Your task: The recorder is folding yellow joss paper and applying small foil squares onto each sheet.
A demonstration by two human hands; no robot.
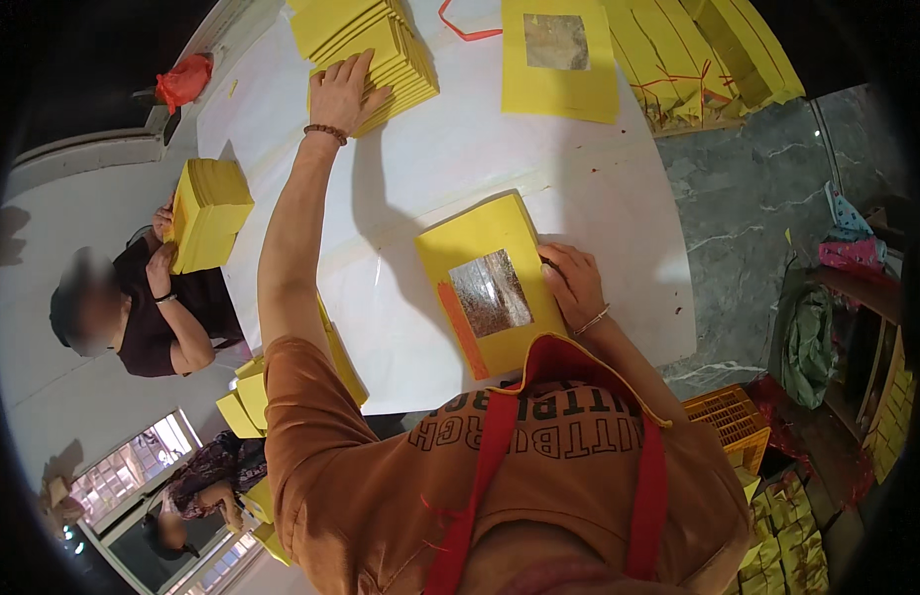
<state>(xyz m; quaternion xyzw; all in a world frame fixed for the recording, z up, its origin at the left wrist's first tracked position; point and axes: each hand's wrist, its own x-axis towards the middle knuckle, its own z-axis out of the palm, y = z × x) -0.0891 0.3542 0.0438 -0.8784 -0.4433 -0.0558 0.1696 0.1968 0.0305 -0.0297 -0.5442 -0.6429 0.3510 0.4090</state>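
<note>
My left hand [343,92] reaches to the far side of the white table, its fingers spread on a fanned row of yellow paper bundles [405,74]. A bead bracelet is round that wrist. Close in front of me lies a thick stack of yellow paper [480,233], with a silvery square [491,293] on top and an orange strip [464,330] along its left side. At the stack's right edge, my right hand [576,283] has its fingers curled against the sheets. A small dark spot shows by those fingers; I cannot make out what it is.
Another yellow stack with a silver square [554,89] lies far right, beside a red strip [468,33]. Red-tied yellow bundles [703,55] stand beyond the table. At left, a person [153,307] holds a yellow block [214,208]; another person sits farther back. An orange crate [728,416] stands at right.
</note>
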